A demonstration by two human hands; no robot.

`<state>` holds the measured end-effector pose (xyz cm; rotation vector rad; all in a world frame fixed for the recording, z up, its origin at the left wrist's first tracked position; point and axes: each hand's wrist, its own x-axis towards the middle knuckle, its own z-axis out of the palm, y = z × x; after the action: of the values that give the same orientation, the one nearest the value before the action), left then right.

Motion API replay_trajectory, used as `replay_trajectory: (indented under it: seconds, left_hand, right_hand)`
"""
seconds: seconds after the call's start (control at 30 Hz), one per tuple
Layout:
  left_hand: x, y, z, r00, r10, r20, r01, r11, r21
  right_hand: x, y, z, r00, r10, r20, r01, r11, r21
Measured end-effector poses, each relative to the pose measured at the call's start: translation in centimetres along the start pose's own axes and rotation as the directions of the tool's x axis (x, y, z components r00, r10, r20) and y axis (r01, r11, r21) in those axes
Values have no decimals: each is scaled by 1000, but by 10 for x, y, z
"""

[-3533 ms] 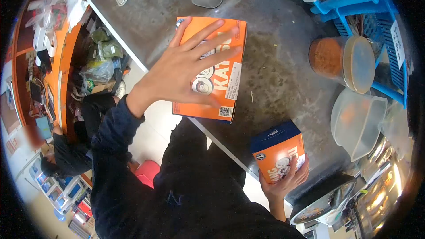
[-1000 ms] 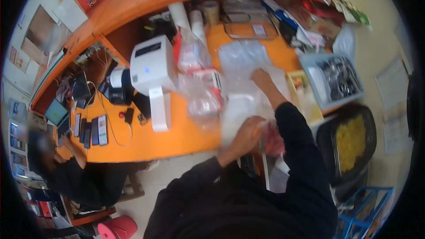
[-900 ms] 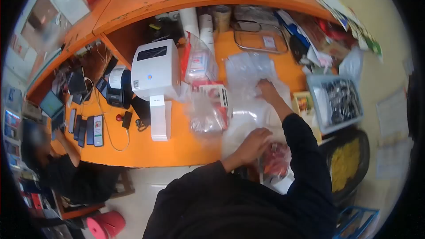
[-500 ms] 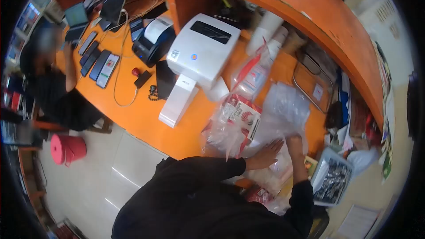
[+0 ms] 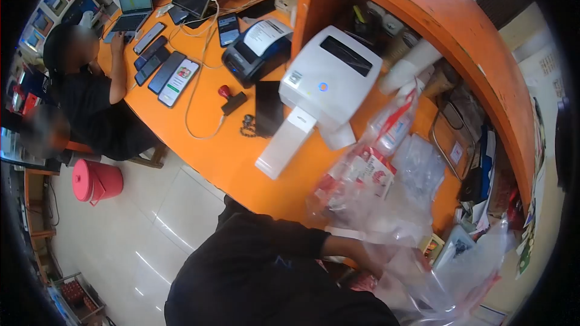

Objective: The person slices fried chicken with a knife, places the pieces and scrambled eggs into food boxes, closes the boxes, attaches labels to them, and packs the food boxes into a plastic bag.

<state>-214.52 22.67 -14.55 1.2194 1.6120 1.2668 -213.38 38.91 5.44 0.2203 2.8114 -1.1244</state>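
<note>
A large clear plastic bag [image 5: 465, 284] is spread out at the lower right, over the front corner of the desk. My left hand [image 5: 377, 262] reaches into its folds, and the film hides the fingers. Behind the same film is my right hand [image 5: 417, 261], blurred, its fingers not readable. Just beyond both hands, a red and white printed package [image 5: 371, 172] lies in clear plastic wrapping. More crumpled clear plastic [image 5: 418, 166] lies to its right. A small yellow box [image 5: 432, 247] sits close to my right hand.
A white label printer [image 5: 329, 78] stands behind the package, with a black receipt printer [image 5: 257, 51] to its left. Several phones [image 5: 175, 78] lie farther left. A co-worker [image 5: 90, 96] sits at a laptop [image 5: 134, 3]. A pink bucket [image 5: 96, 181] stands on the floor.
The view has shifted, so the desk appears farther right. Both hands have come nearer to me. The clear bag has swung off the desk toward the lower right and now covers my hands.
</note>
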Motion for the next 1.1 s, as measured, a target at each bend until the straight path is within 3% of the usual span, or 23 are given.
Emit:
replay_trajectory:
  seconds: [0.1,0.2,0.4,0.43,0.5,0.6,0.7,0.87,0.9,0.93,0.97,1.0,1.1]
  left_hand:
    - [-109,24,-51,982,187,-17,-184,944,-275]
    - [-227,37,-113,934,325,-149,-358,829,-431]
    - [-378,55,-209,825,365,-432,-515,800,-308]
    - [-394,60,-222,815,346,-466,-476,857,-196]
    - [-419,53,-237,792,297,-534,-435,887,-152]
    - [-449,43,-252,759,141,-635,-324,929,-181]
    - [-452,44,-264,893,-111,-437,-214,749,-627]
    - [-436,23,-264,870,34,-491,-325,789,-521]
    - [-436,21,-265,876,71,-477,-334,804,-493]
    - [-436,24,-268,919,15,-395,-222,847,-483]
    - [-434,30,-271,946,-40,-320,-119,879,-462]
    - [-428,32,-272,961,-96,-259,-25,904,-427]
    - [-413,17,-242,917,-84,-391,-152,831,-536]
  right_hand:
    - [18,-14,30,995,6,-104,1,998,66]
    - [34,-38,67,982,48,-184,-26,993,118]
    - [35,-106,150,928,212,-305,-159,969,190]
    - [27,-116,164,923,235,-305,-181,964,195]
    - [13,-135,190,911,280,-303,-220,951,217]
    - [-6,-154,215,876,356,-326,-275,923,271]
    - [-19,-163,226,845,403,-352,-299,901,313]
    - [-39,-177,207,799,420,-431,-272,891,362]
    - [-44,-181,202,768,413,-490,-254,898,358]
    - [-46,-194,202,712,408,-572,-239,906,349]
    - [-48,-209,206,557,393,-732,-251,920,302]
    - [-51,-215,210,634,333,-698,-270,941,204]
    - [-55,-259,266,850,194,-490,-230,973,-13]
